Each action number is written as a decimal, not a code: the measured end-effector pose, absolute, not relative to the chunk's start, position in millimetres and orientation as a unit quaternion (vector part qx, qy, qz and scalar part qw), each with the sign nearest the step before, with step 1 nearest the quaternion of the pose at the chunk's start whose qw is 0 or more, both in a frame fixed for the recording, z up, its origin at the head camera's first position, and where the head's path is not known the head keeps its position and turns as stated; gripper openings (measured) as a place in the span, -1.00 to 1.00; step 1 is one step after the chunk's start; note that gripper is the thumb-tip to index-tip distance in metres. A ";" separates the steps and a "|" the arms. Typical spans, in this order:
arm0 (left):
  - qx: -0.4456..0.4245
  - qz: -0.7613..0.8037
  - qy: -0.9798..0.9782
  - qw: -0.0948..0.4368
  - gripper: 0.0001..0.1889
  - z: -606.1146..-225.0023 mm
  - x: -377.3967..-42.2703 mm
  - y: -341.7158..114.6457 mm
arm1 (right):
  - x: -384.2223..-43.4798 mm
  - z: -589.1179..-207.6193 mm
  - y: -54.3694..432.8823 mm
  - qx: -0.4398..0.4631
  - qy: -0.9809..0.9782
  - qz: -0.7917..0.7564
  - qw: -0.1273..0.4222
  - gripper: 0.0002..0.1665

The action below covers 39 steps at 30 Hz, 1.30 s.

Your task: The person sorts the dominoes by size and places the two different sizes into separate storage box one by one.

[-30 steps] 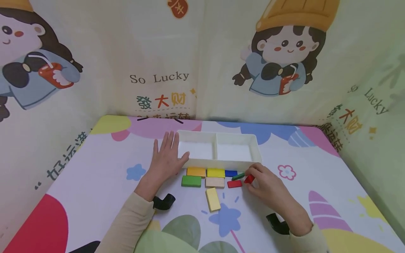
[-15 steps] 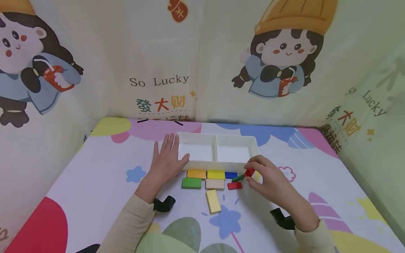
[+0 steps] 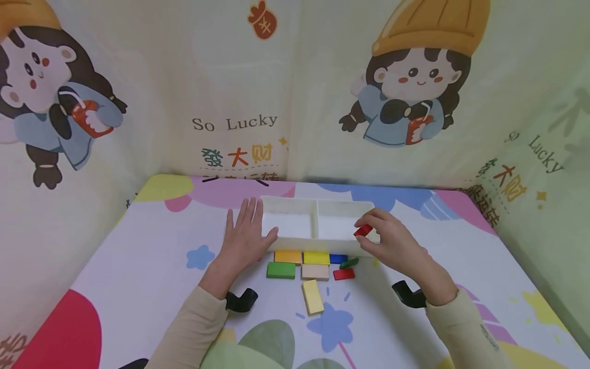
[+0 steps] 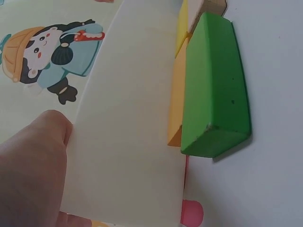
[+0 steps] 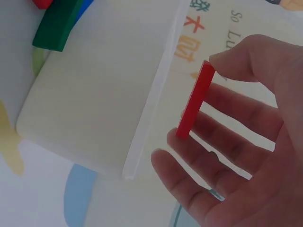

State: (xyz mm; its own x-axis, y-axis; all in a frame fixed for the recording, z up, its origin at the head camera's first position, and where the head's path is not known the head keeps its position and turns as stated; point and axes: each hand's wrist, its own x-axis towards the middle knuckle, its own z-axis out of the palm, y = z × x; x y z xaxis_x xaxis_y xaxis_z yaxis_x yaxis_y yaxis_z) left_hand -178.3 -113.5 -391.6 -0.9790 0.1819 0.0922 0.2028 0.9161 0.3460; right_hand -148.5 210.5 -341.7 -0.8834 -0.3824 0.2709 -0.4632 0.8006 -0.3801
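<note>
The left hand, fingers spread, should steady the tray's left end; the right hand, pinching a red block over the right compartment, needs only gentle pressure.

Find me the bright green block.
In the head view, the bright green block is the leftmost, in front of the orange block and white tray, left of the beige block.

Beige sleeves meet black, bent wrist pieces
</note>
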 end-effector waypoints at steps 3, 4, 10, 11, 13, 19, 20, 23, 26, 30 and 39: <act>-0.098 -0.182 -0.978 0.024 -0.11 -392.2 -177.9 -114.0 | -156.1 -341.4 206.1 0.213 -0.949 0.224 0.068 -0.70; -0.098 -0.182 -0.978 0.024 -0.11 -392.7 -177.9 -114.2 | -158.4 -341.3 204.5 0.207 -0.950 0.225 0.063 -0.68; -0.097 -0.180 -0.979 0.024 -0.12 -393.0 -178.2 -115.2 | -172.0 -340.1 196.0 0.179 -0.956 0.223 0.057 -0.73; -0.097 -0.179 -0.979 0.026 -0.12 -392.7 -178.1 -115.6 | -173.9 -339.8 194.7 0.178 -0.957 0.223 0.056 -0.75; -0.095 -0.179 -0.979 0.025 -0.12 -392.2 -177.7 -116.3 | -177.4 -339.4 191.4 0.174 -0.958 0.223 0.052 -0.76; -0.094 -0.181 -0.979 0.021 -0.12 -392.8 -176.6 -116.5 | -184.7 -340.1 182.4 0.179 -0.959 0.212 0.048 -0.77; -0.095 -0.181 -0.979 0.022 -0.12 -392.8 -176.2 -116.2 | -185.6 -340.5 181.1 0.183 -0.959 0.210 0.047 -0.77; -0.096 -0.183 -0.978 0.024 -0.12 -393.0 -176.1 -115.4 | -188.7 -341.5 176.6 0.193 -0.959 0.203 0.041 -0.76; -0.096 -0.180 -0.979 0.025 -0.12 -392.8 -177.0 -115.2 | -192.2 -342.0 171.2 0.192 -0.962 0.192 0.033 -0.75; -0.095 -0.177 -0.979 0.026 -0.12 -393.3 -177.5 -115.3 | -196.4 -343.1 165.8 0.194 -0.963 0.184 0.021 -0.74; -0.097 -0.182 -0.978 0.024 -0.12 -393.5 -176.2 -116.0 | -207.6 -342.5 158.7 0.266 -0.951 0.156 -0.028 -0.68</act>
